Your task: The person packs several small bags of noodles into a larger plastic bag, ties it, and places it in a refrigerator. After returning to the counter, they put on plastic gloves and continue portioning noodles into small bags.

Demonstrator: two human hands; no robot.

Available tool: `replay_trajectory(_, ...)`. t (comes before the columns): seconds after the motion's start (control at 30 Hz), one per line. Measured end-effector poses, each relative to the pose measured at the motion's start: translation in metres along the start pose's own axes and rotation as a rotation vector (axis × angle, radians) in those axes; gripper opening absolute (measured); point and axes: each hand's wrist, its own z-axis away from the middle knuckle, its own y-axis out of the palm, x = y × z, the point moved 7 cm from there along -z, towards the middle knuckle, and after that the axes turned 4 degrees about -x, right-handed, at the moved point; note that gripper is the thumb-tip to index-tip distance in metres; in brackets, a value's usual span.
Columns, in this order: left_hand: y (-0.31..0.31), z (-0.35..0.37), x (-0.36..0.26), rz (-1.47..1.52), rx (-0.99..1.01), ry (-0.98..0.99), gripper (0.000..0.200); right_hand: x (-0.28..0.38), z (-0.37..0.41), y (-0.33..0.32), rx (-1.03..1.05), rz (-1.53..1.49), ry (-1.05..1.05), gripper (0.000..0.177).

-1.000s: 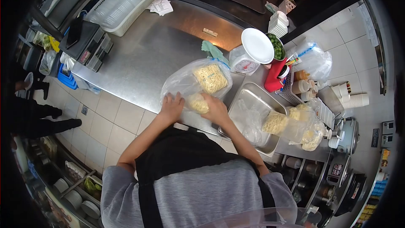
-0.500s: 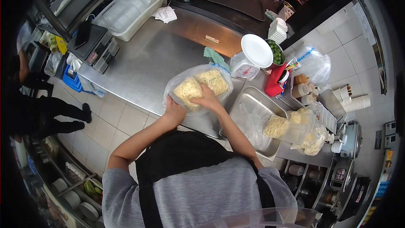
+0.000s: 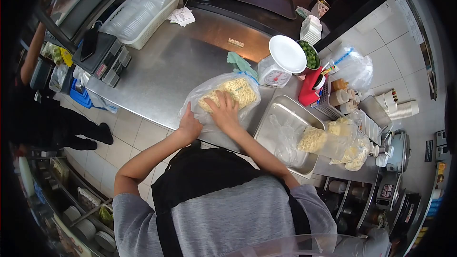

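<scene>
A clear plastic bag [image 3: 188, 109] of pale yellow noodles [image 3: 239, 90] lies on the steel counter in front of me. My left hand [image 3: 190, 124] is closed on the bag's near left edge, its thumb pointing up along the plastic. Over the noodles rests my right hand [image 3: 223, 110], its fingers spread across the near portion and partly covering it. Just beyond the bag stands a white kitchen scale [image 3: 274, 77] with a round white plate [image 3: 287, 54] on top. A green cloth [image 3: 242, 63] lies beside the scale.
A steel tray [image 3: 266, 135] at right holds crumpled plastic, with more bagged noodles [image 3: 312, 140] at its edge. A red holder [image 3: 310, 88], sauce bottles [image 3: 339, 99] and a bowl of green limes [image 3: 309, 56] stand nearby. A basket of plastic containers [image 3: 143, 38] is far left; a person [image 3: 71, 123] stands at left.
My right hand has moved left and spread over the noodles, whose near portion now sits closer to the other. My left hand has shifted slightly left with the bag's edge.
</scene>
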Motion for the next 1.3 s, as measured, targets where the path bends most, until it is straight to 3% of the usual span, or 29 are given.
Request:
replay_trajectory(0.1,0.007,0.002,0.002,-0.106,-0.128,-0.016,0.026,-0.020,-0.007,-0.009,-0.072,0.134,-0.096,0.059)
replay_trajectory(0.4,0.009,-0.001,0.000,-0.107,-0.202,-0.042,0.028,-0.037,-0.009,0.001,-0.046,0.161,-0.026,0.065)
replay_trajectory(0.43,0.000,0.005,0.001,-0.031,-0.443,-0.004,0.028,-0.036,-0.007,-0.003,0.001,0.079,-0.031,0.064)
replay_trajectory(0.5,-0.016,0.012,-0.003,0.081,-0.409,0.031,0.033,-0.041,-0.005,-0.025,0.007,-0.150,0.021,0.065)
replay_trajectory(0.53,-0.018,0.017,-0.001,0.076,-0.140,-0.003,0.037,-0.046,-0.005,-0.037,-0.039,-0.299,0.064,0.068)
replay_trajectory(0.57,-0.021,0.017,-0.002,0.108,-0.103,0.001,0.043,-0.051,-0.002,-0.051,-0.091,-0.453,0.093,0.070)
replay_trajectory(0.6,-0.021,0.019,0.000,0.144,-0.058,-0.005,0.048,-0.067,0.006,-0.083,-0.281,-0.389,0.121,0.067)
replay_trajectory(0.67,-0.036,0.027,0.001,0.250,-0.279,0.011,0.049,-0.104,0.037,-0.163,-0.628,-0.251,0.144,0.062)
replay_trajectory(0.73,-0.058,0.036,0.002,0.310,-0.405,0.019,0.049,-0.138,0.104,-0.263,-1.068,-0.572,0.316,0.045)
replay_trajectory(0.77,-0.069,0.039,0.001,0.317,-0.441,0.035,0.049,-0.148,0.140,-0.309,-1.164,-0.253,0.410,0.044)
replay_trajectory(0.8,-0.079,0.041,-0.001,0.327,-0.480,0.047,0.048,-0.189,0.184,-0.330,-1.328,-0.095,0.368,0.042)
replay_trajectory(0.83,-0.091,0.044,-0.002,0.338,-0.520,0.055,0.048,-0.187,0.216,-0.363,-1.349,0.119,0.552,0.041)
replay_trajectory(0.87,-0.103,0.047,-0.004,0.358,-0.436,0.058,0.050,-0.223,0.256,-0.374,-1.444,0.168,0.647,0.039)
replay_trajectory(0.93,-0.112,0.047,-0.008,0.368,-0.467,0.106,0.051,-0.278,0.306,-0.376,-0.985,0.614,1.065,0.034)
replay_trajectory(1.0,-0.116,0.045,-0.011,0.375,-0.482,0.139,0.051,-0.358,0.351,-0.335,-0.553,0.415,1.250,0.029)
replay_trajectory(1.1,-0.120,0.043,-0.014,0.375,-0.487,0.159,0.050,-0.367,0.362,-0.316,-0.353,0.358,1.169,0.028)
replay_trajectory(1.17,-0.122,0.045,-0.013,0.358,-0.502,0.157,0.050,-0.385,0.385,-0.339,-0.631,0.252,1.188,0.017)
replay_trajectory(1.3,-0.120,0.050,-0.007,0.383,-0.516,0.135,0.048,-0.349,0.377,-0.407,-0.815,0.314,0.958,0.017)
